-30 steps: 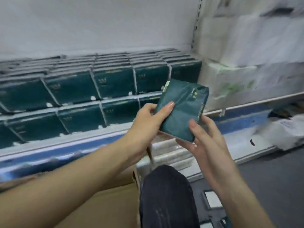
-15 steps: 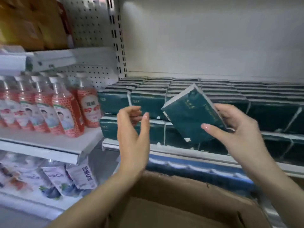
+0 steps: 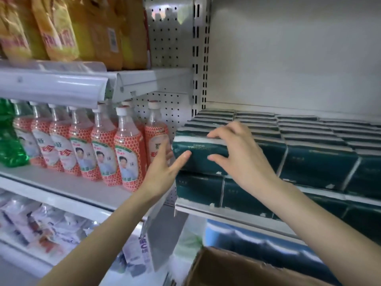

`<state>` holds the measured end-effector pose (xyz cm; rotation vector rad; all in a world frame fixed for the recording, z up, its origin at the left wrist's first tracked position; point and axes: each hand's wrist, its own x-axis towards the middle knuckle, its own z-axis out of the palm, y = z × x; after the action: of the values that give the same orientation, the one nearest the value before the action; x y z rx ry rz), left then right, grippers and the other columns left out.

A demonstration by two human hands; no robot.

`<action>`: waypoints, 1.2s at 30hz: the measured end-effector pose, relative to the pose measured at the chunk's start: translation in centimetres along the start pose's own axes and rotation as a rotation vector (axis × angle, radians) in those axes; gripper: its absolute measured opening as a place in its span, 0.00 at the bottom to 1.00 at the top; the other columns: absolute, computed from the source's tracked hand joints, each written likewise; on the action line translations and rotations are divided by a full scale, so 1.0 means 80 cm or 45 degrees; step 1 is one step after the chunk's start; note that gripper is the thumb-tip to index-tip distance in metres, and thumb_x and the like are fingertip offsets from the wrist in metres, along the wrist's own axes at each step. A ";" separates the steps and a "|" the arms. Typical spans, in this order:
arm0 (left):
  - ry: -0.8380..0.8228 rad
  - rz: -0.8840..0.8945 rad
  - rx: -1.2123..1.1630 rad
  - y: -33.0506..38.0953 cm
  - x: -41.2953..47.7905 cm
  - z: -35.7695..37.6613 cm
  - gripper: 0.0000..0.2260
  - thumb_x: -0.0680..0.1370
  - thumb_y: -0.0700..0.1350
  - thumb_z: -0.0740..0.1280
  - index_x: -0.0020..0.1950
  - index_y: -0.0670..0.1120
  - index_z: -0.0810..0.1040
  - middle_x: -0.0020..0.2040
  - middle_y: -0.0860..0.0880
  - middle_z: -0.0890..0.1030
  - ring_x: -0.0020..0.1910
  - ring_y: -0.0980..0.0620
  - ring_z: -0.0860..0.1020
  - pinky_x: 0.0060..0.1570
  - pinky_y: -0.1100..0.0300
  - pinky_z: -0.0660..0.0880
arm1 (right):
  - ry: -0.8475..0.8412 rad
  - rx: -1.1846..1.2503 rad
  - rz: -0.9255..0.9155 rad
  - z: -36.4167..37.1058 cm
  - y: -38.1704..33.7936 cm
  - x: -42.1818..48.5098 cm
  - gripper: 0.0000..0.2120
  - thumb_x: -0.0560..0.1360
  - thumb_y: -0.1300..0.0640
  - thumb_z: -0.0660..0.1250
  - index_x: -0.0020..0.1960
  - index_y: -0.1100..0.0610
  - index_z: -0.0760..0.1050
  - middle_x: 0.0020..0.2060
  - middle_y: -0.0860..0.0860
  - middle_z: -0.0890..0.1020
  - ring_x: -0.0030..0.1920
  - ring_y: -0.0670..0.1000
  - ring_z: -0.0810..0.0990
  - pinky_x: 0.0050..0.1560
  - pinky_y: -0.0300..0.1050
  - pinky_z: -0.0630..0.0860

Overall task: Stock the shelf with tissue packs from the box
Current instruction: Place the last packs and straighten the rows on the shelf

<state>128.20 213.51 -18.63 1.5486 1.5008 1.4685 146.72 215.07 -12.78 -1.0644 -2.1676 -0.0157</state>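
Note:
A dark green tissue pack [image 3: 199, 154] lies at the left end of the top layer of tissue packs [image 3: 319, 162] on the white shelf [image 3: 226, 215]. My right hand [image 3: 241, 153] grips it, fingers curled over its top edge and thumb on its front face. My left hand [image 3: 162, 172] touches the pack's left end with straight fingers, thumb against the front. Several rows of the same packs fill the shelf in two layers. The cardboard box [image 3: 237, 269] shows its open flap at the bottom, its inside hidden.
Left of the packs stands a perforated metal upright [image 3: 175, 112], then a lower shelf with red-labelled bottles [image 3: 125, 153] and a green bottle [image 3: 10, 141]. Orange bags [image 3: 61, 27] fill the shelf above. Packaged goods [image 3: 51, 230] lie below left.
The view swung left along the shelf. My right hand carried the pack from mid-air onto the left end of the top layer, and my left hand moved up against its side.

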 end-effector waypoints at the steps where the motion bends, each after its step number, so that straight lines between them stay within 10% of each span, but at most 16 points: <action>1: -0.014 0.047 -0.025 0.001 0.001 0.003 0.32 0.74 0.60 0.67 0.73 0.48 0.64 0.66 0.49 0.76 0.64 0.59 0.74 0.64 0.61 0.72 | 0.026 -0.045 -0.019 0.009 0.001 0.001 0.21 0.73 0.53 0.73 0.64 0.51 0.73 0.55 0.47 0.69 0.58 0.45 0.68 0.54 0.46 0.75; 3: -0.025 0.091 -0.090 0.001 0.003 0.011 0.20 0.78 0.51 0.64 0.69 0.48 0.69 0.62 0.53 0.78 0.59 0.66 0.75 0.60 0.68 0.71 | 0.121 -0.185 -0.062 0.023 0.006 0.001 0.24 0.70 0.52 0.75 0.65 0.54 0.75 0.55 0.50 0.72 0.58 0.51 0.69 0.55 0.48 0.75; 14: -0.013 0.015 -0.253 -0.018 0.011 0.021 0.27 0.74 0.66 0.62 0.69 0.56 0.71 0.62 0.58 0.79 0.64 0.57 0.74 0.69 0.49 0.67 | 0.375 -0.173 -0.148 0.056 0.023 -0.001 0.24 0.68 0.55 0.76 0.63 0.55 0.78 0.53 0.54 0.76 0.51 0.52 0.70 0.48 0.47 0.77; 22: 0.081 -0.078 -0.321 -0.012 0.007 0.043 0.11 0.81 0.49 0.61 0.60 0.60 0.64 0.52 0.70 0.70 0.46 0.85 0.67 0.42 0.84 0.63 | 0.385 -0.385 -0.087 0.052 0.027 -0.005 0.28 0.67 0.43 0.71 0.64 0.54 0.77 0.54 0.53 0.77 0.52 0.53 0.67 0.51 0.53 0.73; 32: 0.072 -0.127 -0.386 -0.005 0.004 0.037 0.12 0.80 0.52 0.62 0.64 0.56 0.68 0.59 0.60 0.77 0.55 0.70 0.75 0.61 0.65 0.70 | 0.398 -0.442 -0.091 0.056 0.023 -0.001 0.27 0.66 0.43 0.74 0.62 0.54 0.78 0.51 0.52 0.79 0.50 0.52 0.66 0.49 0.51 0.72; 36: 0.088 -0.101 -0.267 0.005 -0.003 0.022 0.32 0.73 0.61 0.61 0.74 0.51 0.62 0.72 0.58 0.68 0.70 0.61 0.66 0.72 0.55 0.62 | 0.369 -0.424 -0.068 0.049 0.024 -0.002 0.32 0.66 0.40 0.72 0.66 0.54 0.75 0.55 0.51 0.78 0.53 0.52 0.66 0.53 0.51 0.70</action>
<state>130.02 213.74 -18.82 1.3124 1.3802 1.5919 145.82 217.41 -16.31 -1.1070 -1.9668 -0.5398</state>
